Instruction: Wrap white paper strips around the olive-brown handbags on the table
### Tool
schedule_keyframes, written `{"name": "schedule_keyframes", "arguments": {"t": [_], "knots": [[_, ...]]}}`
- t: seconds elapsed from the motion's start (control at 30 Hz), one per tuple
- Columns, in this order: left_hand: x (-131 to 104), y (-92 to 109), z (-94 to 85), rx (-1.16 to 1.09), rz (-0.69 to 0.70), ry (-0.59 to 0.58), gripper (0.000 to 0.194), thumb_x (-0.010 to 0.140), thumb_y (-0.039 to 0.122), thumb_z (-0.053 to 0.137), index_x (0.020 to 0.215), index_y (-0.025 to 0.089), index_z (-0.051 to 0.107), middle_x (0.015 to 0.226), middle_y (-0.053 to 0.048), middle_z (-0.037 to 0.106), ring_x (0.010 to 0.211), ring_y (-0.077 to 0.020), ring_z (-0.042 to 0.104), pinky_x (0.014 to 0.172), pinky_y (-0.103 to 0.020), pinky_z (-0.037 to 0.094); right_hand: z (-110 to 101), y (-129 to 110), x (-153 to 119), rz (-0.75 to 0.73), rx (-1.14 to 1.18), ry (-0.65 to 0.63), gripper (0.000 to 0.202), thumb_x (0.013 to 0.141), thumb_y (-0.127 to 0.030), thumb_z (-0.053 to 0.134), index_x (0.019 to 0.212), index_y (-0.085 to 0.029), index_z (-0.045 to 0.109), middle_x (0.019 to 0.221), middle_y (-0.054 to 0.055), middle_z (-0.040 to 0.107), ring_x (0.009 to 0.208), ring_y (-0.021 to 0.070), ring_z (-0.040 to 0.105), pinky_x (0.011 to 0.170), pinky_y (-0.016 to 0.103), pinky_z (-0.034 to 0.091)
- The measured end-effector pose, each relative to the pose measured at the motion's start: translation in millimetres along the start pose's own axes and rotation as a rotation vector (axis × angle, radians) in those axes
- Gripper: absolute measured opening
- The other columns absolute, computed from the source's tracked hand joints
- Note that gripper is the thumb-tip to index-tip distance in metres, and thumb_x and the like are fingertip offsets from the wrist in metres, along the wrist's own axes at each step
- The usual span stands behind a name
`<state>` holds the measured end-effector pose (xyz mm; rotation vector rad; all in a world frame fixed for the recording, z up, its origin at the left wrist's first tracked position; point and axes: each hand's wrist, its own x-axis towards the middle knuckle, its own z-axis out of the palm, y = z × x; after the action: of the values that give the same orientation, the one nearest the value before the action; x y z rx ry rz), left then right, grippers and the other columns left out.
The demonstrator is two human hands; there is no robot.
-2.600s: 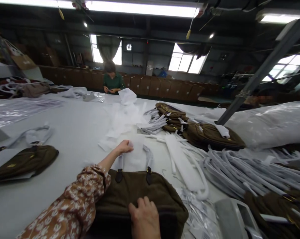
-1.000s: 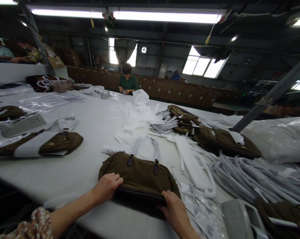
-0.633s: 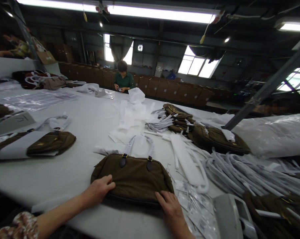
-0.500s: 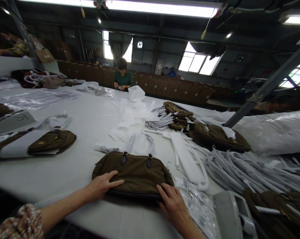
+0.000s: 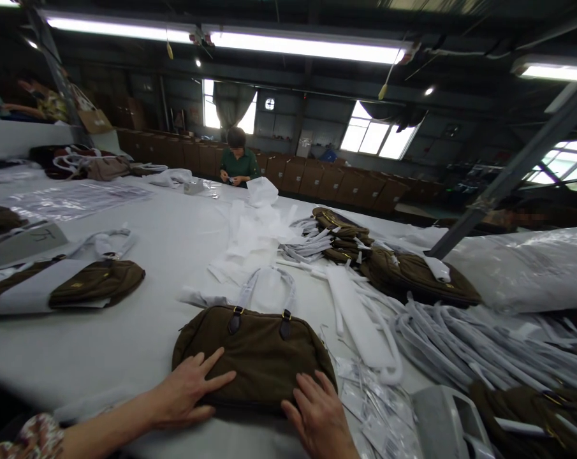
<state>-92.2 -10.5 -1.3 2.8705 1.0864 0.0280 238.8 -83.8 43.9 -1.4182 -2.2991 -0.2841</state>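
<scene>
A dark olive-brown bag [image 5: 257, 357] lies on the white table in front of me, its wrapped handle [image 5: 269, 277] pointing away and fixed by dark tabs with gold buckles. On the bag's lower left part rests my left hand [image 5: 187, 389], fingers spread and pressing on the cloth. My right hand [image 5: 317, 411] lies over the lower right part, its fingers spread on the fabric and the thumb near the bottom edge. Neither hand grips anything that I can make out.
Another bag with a white band [image 5: 97, 280] lies at the left. To the right are foam strips [image 5: 357, 319], stacked brown bags [image 5: 403, 274], wrapped handles [image 5: 451, 331], clear packets [image 5: 374, 408] and a grey dispenser [image 5: 448, 417]. A person [image 5: 239, 162] sits across the table.
The view has tilted up, so most things sit lower. My right hand has shifted left on the bag, its thumb now out in front of the lower edge. My left hand stays on the cloth.
</scene>
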Motion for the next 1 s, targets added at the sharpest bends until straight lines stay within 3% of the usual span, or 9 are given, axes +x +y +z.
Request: {"name": "schedule_keyframes", "arguments": {"t": [0.1, 0.23, 0.4, 0.47, 0.53, 0.63, 0.8, 0.9, 1.0], "knots": [[1.8, 1.6, -0.6, 0.017, -0.010, -0.008, 0.083, 0.077, 0.041, 0.066, 0.145, 0.044, 0.018, 0.156, -0.013, 0.017, 0.113, -0.0362, 0.051, 0.090, -0.053, 0.045, 3.4, -10.3, 31.1, 0.031, 0.066, -0.119, 0.029, 0.092, -0.038, 0.050, 0.115, -0.024, 0.062, 0.123, 0.009, 0.063, 0.118, 0.0248, 0.055, 0.107, 0.051, 0.031], [2.2, 1.2, -7.6, 0.026, -0.015, -0.067, 0.081, 0.079, 0.044, 0.066, 0.145, 0.043, 0.018, 0.154, -0.017, 0.019, 0.110, -0.0354, 0.052, 0.088, -0.052, 0.045, 29.3, -10.1, 30.1, -0.014, 0.072, -0.344, 0.066, 0.083, -0.061, 0.054, 0.140, -0.030, 0.039, 0.144, 0.012, 0.044, 0.132, 0.0355, 0.038, 0.104, 0.061, 0.030], [12.8, 19.4, -40.2, -0.005, -0.005, -0.089, 0.078, 0.075, 0.061, 0.063, 0.142, 0.035, 0.034, 0.151, -0.018, 0.028, 0.114, -0.0380, 0.051, 0.092, -0.056, 0.042, 43.5, -9.0, 11.5, 0.044, 0.075, -0.382, 0.071, 0.084, -0.060, 0.053, 0.145, -0.034, 0.027, 0.152, 0.010, 0.031, 0.139, 0.0334, 0.026, 0.108, 0.060, 0.023], [27.0, 33.4, -56.9, -0.035, 0.067, -0.038, 0.078, 0.075, 0.064, 0.061, 0.141, 0.032, 0.037, 0.151, -0.017, 0.030, 0.120, -0.0380, 0.047, 0.098, -0.058, 0.037, 40.4, -11.5, 10.8, 0.065, 0.092, -0.394, 0.071, 0.084, -0.062, 0.052, 0.145, -0.034, 0.028, 0.153, 0.009, 0.030, 0.140, 0.0324, 0.025, 0.109, 0.060, 0.021], [43.2, 45.6, -65.8, -0.069, 0.204, 0.016, 0.079, 0.078, 0.061, 0.060, 0.145, 0.032, 0.029, 0.155, -0.013, 0.022, 0.131, -0.0365, 0.037, 0.106, -0.058, 0.028, 35.9, -14.3, 12.1, 0.083, 0.107, -0.403, 0.072, 0.084, -0.063, 0.051, 0.145, -0.033, 0.029, 0.153, 0.008, 0.029, 0.140, 0.0316, 0.023, 0.110, 0.059, 0.021], [60.7, 53.0, -53.9, -0.088, 0.342, -0.007, 0.084, 0.079, 0.053, 0.063, 0.147, 0.038, 0.017, 0.158, -0.011, 0.013, 0.140, -0.0391, 0.020, 0.109, -0.064, 0.020, 31.3, -17.0, 11.8, 0.109, 0.135, -0.387, 0.072, 0.085, -0.065, 0.048, 0.145, -0.029, 0.029, 0.153, 0.007, 0.030, 0.141, 0.0305, 0.022, 0.112, 0.058, 0.021], [61.9, 45.7, -7.3, -0.082, 0.304, -0.039, 0.083, 0.080, 0.039, 0.066, 0.146, 0.042, 0.016, 0.157, -0.011, 0.014, 0.141, -0.0405, 0.017, 0.107, -0.068, 0.021, 33.6, -20.9, 2.0, 0.113, 0.133, -0.334, 0.074, 0.086, -0.064, 0.046, 0.145, -0.024, 0.028, 0.151, 0.009, 0.033, 0.140, 0.0308, 0.026, 0.111, 0.058, 0.024], [58.2, 46.7, -0.2, -0.082, 0.293, -0.009, 0.089, 0.075, 0.035, 0.071, 0.145, 0.044, 0.016, 0.157, -0.009, 0.011, 0.141, -0.0393, 0.017, 0.107, -0.067, 0.022, 34.9, -18.4, 3.4, 0.105, 0.167, -0.328, 0.065, 0.088, -0.058, 0.047, 0.143, -0.026, 0.033, 0.148, 0.007, 0.039, 0.137, 0.0281, 0.032, 0.111, 0.055, 0.028], [57.9, 48.0, -2.4, -0.075, 0.297, -0.006, 0.092, 0.073, 0.032, 0.074, 0.144, 0.046, 0.018, 0.155, -0.011, 0.016, 0.138, -0.0413, 0.024, 0.103, -0.069, 0.029, 28.8, 9.7, 16.4, 0.258, 0.285, -0.211, 0.045, 0.095, -0.043, 0.041, 0.136, -0.026, 0.045, 0.131, 0.004, 0.059, 0.121, 0.0191, 0.054, 0.103, 0.037, 0.043]]}}
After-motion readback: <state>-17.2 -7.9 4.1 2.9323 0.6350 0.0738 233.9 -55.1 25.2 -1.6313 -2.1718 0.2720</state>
